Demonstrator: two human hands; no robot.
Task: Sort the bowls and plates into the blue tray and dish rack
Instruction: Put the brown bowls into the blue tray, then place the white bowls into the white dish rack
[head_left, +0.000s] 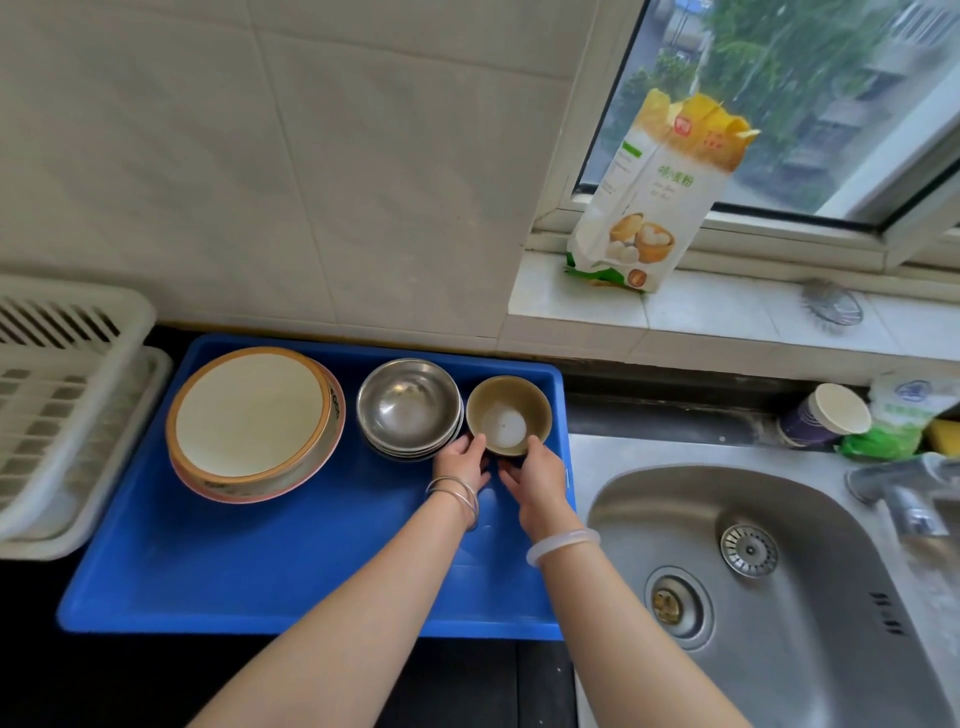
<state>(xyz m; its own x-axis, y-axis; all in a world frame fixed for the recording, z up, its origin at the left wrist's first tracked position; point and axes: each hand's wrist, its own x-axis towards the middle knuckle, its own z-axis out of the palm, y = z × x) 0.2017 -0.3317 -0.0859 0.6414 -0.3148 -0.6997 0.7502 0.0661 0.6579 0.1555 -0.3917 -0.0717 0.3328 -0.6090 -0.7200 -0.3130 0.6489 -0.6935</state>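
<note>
A blue tray (218, 582) lies on the dark counter. At its back left sits a stack of cream plates (252, 421) with orange rims, over a pink one. Beside them stands a stack of steel bowls (409, 405). At the tray's back right corner is a small brown bowl (508, 413) with a white inside. My left hand (462, 462) grips its near left side and my right hand (535, 478) its near right side. Whether the bowl rests on the tray or is lifted, I cannot tell. A white dish rack (67, 410) stands left of the tray, nothing visible in it.
A steel sink (779, 587) lies right of the tray, with a tap (904, 488) at its far right. A flour bag (660, 192) leans on the windowsill. A paper cup (826, 415) and a green packet (893, 421) stand behind the sink.
</note>
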